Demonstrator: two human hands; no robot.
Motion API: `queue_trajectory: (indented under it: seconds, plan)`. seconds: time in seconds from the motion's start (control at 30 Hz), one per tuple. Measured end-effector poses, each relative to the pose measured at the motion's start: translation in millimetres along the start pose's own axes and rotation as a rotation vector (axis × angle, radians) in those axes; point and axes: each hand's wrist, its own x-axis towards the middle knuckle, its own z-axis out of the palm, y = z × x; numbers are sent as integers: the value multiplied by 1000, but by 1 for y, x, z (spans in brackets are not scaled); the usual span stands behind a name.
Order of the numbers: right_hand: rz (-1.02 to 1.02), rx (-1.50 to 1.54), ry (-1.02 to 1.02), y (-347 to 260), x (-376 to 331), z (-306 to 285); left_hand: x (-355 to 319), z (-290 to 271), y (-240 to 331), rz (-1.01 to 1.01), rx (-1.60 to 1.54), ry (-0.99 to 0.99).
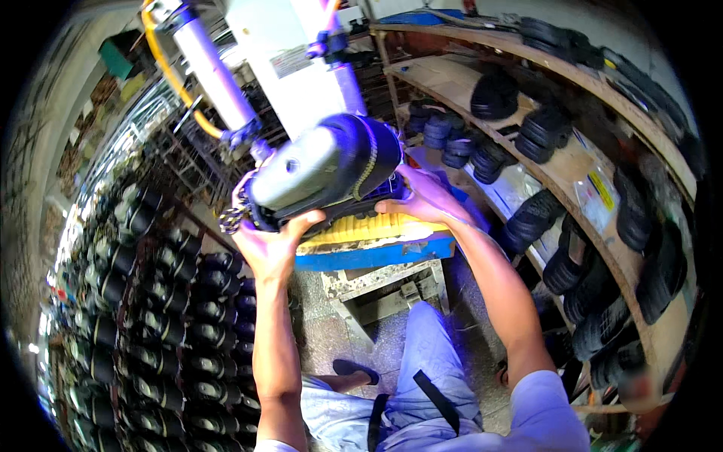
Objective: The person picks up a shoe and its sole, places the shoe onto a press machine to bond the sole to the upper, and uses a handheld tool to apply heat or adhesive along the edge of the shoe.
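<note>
A black shoe (348,154) lies tilted above a ribbed yellow pad (365,227), with the grey top of a shoe last (290,166) showing in it. Pale stitching runs round its lower edge, and a dark sole part sits beneath. My left hand (265,245) grips the left end, thumb along the near side and the other fingers mostly hidden. At the right end, my right hand (422,197) is closed round the shoe, its thumb pressed near the sole edge. Whether the shoe touches the pad I cannot tell.
A blue base (376,255) carries the pad on a worn metal stand (388,290). Beyond are a cylinder (215,71) with an orange hose and a white machine column (275,64). Racks of lasted shoes (162,328) fill the left; shelves (553,177) with black soles curve along the right.
</note>
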Motion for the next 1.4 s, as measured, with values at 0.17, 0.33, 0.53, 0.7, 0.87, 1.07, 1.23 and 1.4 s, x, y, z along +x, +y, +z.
queue_trajectory:
  seconds: [0.17,0.33,0.53,0.7,0.87,1.07,1.23,1.4]
  plan:
    - [43,-57,41,0,-7,0,-53,-75,-6,-320,-349,110]
    - [81,-45,45,-5,-10,20,-168,-167,-38,-433,-461,243]
    - [190,74,-40,-18,-19,16,-247,-219,-35,-536,-538,189]
    - [172,127,-58,-1,-11,15,-276,-236,-23,-474,-835,218]
    - [165,-214,33,0,-8,22,-336,-287,-11,-508,-529,308]
    - [215,-164,24,42,-12,-6,-377,-287,32,-735,526,348]
    - [238,-178,-96,24,-4,-7,-509,-321,-46,-939,832,149]
    - [366,-227,0,20,-7,-18,-602,-357,-106,-961,838,-166]
